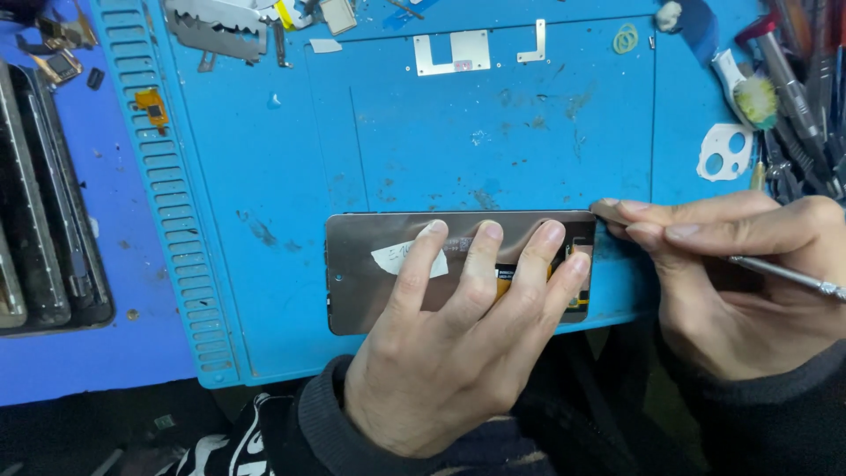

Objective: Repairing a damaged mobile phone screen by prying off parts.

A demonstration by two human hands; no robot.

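Note:
A phone screen panel [366,282] lies back side up on the blue work mat [493,132], near its front edge. It is brown-grey with a white sticker and an orange flex cable showing between my fingers. My left hand [458,335] presses flat on the panel with fingers spread. My right hand [731,273] pinches a thin metal tool [784,275] like a pen. The fingertips sit at the panel's upper right corner, hiding the tool's tip.
Small metal brackets [452,51] lie at the mat's far side. A white camera-hole part [724,152], a brush and several tools crowd the right edge. Dark phone frames [40,229] are stacked at the left, with an orange flex piece [152,106] nearby.

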